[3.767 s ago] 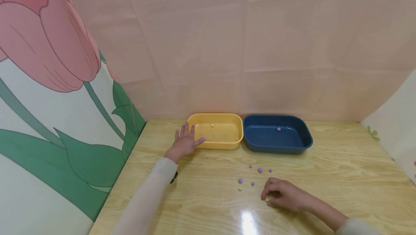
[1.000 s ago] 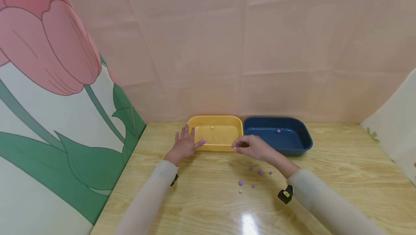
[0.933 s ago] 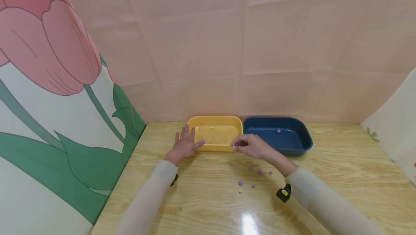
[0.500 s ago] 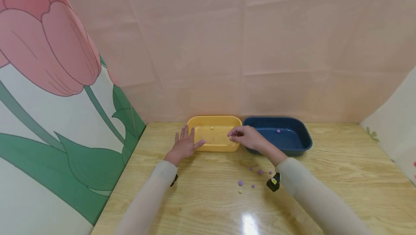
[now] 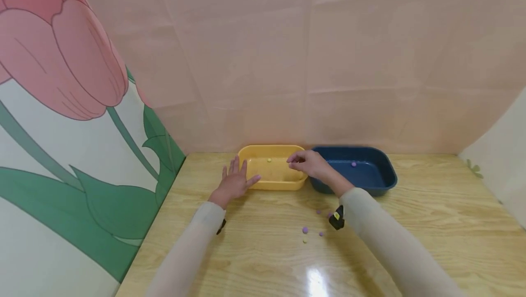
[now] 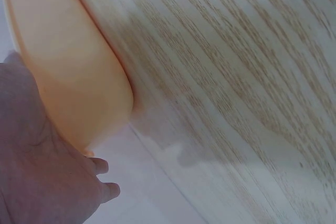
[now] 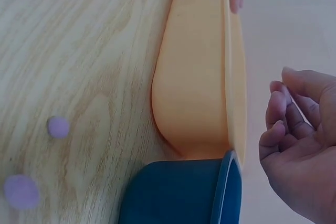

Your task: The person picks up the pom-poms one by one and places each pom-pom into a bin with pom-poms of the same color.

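Note:
My left hand (image 5: 233, 184) rests with spread, straight fingers at the left end of the yellow tray (image 5: 273, 186); its thumb reaches along the front rim. Over the tray's right end, my right hand (image 5: 311, 165) pinches a small pale yellow ball (image 5: 289, 164) between thumb and fingertips. In the right wrist view the thumb (image 7: 304, 83) meets the curled fingers and hides the ball. One yellow ball (image 5: 269, 160) lies in the yellow tray. Touching that tray on the right is a dark blue tray (image 5: 380, 190), with a purple ball (image 5: 354, 164) inside.
Several purple balls (image 5: 305, 230) and one yellow ball (image 5: 304, 241) lie on the wooden table (image 5: 255, 251) in front of the trays. My right forearm passes above some of them. A pink cloth (image 5: 255, 82) hangs behind the trays; a tulip-printed wall (image 5: 82, 160) stands left.
My right hand has picked up the yellow ball from the table at right and carried it up and left, over the yellow tray. The left hand stays at the tray's end.

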Demonstrator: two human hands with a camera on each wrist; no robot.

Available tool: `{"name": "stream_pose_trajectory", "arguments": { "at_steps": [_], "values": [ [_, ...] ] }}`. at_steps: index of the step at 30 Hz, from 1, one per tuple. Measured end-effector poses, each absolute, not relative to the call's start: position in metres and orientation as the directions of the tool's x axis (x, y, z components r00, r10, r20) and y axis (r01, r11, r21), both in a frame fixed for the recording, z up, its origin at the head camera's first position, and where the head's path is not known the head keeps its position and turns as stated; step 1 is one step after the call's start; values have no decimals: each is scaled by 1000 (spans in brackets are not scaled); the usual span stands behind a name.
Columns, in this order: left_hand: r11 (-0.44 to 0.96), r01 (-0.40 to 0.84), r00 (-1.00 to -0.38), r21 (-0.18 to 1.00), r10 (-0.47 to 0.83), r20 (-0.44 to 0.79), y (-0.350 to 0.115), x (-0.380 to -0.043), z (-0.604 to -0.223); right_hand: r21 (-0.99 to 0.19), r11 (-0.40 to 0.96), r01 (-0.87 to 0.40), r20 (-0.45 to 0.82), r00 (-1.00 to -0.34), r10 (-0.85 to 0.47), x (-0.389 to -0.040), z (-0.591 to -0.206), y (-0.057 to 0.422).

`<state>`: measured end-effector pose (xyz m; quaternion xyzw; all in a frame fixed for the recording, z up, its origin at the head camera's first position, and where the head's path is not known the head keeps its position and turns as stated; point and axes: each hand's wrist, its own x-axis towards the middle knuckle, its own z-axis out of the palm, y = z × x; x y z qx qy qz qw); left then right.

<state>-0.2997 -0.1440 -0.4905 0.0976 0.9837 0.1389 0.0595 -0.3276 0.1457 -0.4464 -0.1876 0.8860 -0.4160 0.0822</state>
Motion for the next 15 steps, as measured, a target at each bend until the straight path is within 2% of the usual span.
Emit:
{"name": "stream_pose_trajectory", "arguments": {
  "at_steps": [15],
  "values": [
    [938, 174, -973, 301, 211, -93, -144, -300, -490, -785, 599, -158, -51, -947, -316, -345, -455, 147]
  ]
}}
